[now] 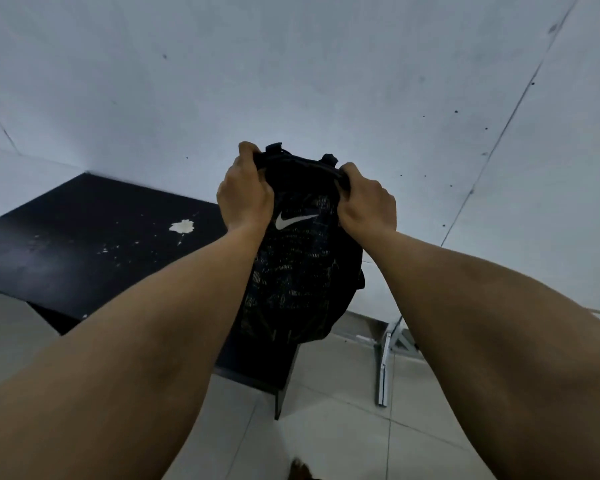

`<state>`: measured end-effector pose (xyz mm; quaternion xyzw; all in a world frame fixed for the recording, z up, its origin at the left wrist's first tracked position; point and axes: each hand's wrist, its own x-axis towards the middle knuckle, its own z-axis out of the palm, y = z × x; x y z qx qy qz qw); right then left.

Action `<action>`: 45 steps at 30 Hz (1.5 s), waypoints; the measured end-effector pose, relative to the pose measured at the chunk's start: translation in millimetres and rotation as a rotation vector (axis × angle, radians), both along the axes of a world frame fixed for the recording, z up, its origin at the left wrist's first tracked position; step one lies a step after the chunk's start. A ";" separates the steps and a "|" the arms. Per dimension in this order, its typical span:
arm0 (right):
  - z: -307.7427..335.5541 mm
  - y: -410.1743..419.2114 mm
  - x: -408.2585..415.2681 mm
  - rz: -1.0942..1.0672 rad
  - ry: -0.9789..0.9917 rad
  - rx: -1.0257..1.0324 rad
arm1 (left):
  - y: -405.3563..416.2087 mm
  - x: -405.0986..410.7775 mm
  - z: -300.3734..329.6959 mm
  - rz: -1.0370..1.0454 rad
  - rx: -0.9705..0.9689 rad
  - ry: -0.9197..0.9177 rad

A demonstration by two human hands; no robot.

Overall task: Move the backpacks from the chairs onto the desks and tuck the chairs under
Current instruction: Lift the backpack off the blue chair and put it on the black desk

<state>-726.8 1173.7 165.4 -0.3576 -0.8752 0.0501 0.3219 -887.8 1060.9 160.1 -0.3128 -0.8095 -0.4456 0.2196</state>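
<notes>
1. A person's left hand (245,195) and right hand (368,202), fingers curled tight, grip the top corners of a black patterned fabric backpack with a white swoosh (298,268).
2. The backpack hangs in the air, upright, long axis vertical, logo facing the person, at the right near edge of a black paint-flecked desk top (84,244).
3. Gripping both corners likely steadies it for setting down.

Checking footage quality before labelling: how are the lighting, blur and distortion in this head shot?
Head view: dim, bluish light; the black patterned backpack with a white swoosh loses detail; wide-angle distortion bows the wall seams and stretches the forearms; slight softness at the left hand and right hand; faint sheen on the paint-spattered black desk.
</notes>
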 end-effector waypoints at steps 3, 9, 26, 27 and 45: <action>-12.0 30.8 -29.3 0.016 -0.026 -0.037 | 25.4 -25.9 -9.1 -0.008 -0.028 -0.021; -26.3 82.3 -96.0 0.078 -0.093 -0.088 | 71.0 -87.3 -23.1 -0.027 -0.073 -0.124; -52.1 206.4 -205.2 -0.238 -0.134 -0.127 | 233.6 -229.7 -51.0 -0.306 -0.228 -0.119; -51.3 214.2 -208.7 -0.246 -0.141 -0.130 | 244.2 -234.4 -51.7 -0.304 -0.221 -0.116; -57.8 303.7 -258.8 -0.397 -0.099 -0.274 | 340.5 -280.7 -43.7 -0.266 -0.424 -0.196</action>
